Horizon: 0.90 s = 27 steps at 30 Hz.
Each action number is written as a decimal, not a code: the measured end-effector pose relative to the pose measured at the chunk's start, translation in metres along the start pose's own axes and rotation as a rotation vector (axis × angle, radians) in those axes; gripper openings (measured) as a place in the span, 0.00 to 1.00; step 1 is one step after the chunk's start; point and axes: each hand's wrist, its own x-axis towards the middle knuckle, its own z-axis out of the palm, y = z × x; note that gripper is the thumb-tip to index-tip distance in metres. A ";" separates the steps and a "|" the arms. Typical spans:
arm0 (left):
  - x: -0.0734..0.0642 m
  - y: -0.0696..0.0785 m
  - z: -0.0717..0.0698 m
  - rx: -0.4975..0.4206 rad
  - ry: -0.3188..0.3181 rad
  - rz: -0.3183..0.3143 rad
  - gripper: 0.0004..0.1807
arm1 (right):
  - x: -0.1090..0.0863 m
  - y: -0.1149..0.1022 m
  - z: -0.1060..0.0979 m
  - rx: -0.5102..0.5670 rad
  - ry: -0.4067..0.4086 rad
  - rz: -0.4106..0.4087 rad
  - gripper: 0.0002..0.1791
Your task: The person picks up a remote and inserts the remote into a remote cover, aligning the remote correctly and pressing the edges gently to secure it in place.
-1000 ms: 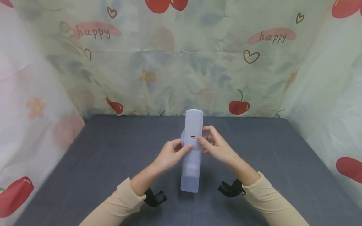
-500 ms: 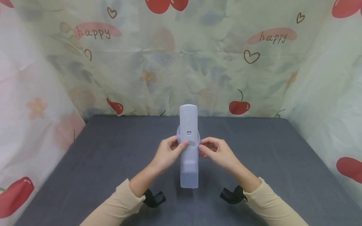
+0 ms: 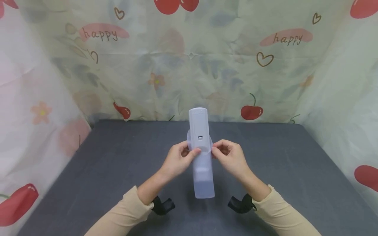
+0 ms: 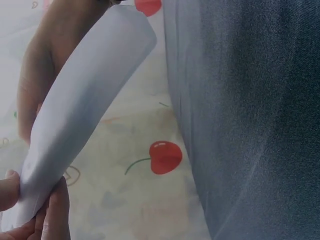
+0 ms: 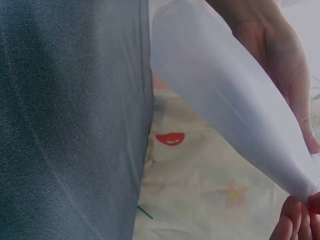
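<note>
A long, pale lavender-white plastic device (image 3: 202,164) is held up over the table in the head view; its exact kind cannot be told. It has a small dark port in its upper half and a rounded disc-like part partly hidden behind. My left hand (image 3: 177,160) grips its middle, thumb across the near face and fingers behind. On the other side, my right hand (image 3: 231,158) pinches the edge beside the rounded part with thumb and index finger. Both wrist views show the smooth lower body of the device (image 4: 85,95) close up, with the fingers of each hand at its far end.
A dark grey table (image 3: 124,183) lies under the hands. Patterned cloth (image 3: 189,68) with cherries and hearts hangs behind it and along both sides. Black straps (image 3: 163,206) sit at both wrists, below cream sleeves.
The device has turned so its rounded part shows on both sides, and its lower end has swung right. My right thumb has left the area near the port for the right edge, lower down.
</note>
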 end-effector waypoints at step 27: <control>-0.002 -0.002 0.006 -0.005 -0.043 0.011 0.19 | 0.006 -0.005 0.001 -0.028 0.054 0.053 0.07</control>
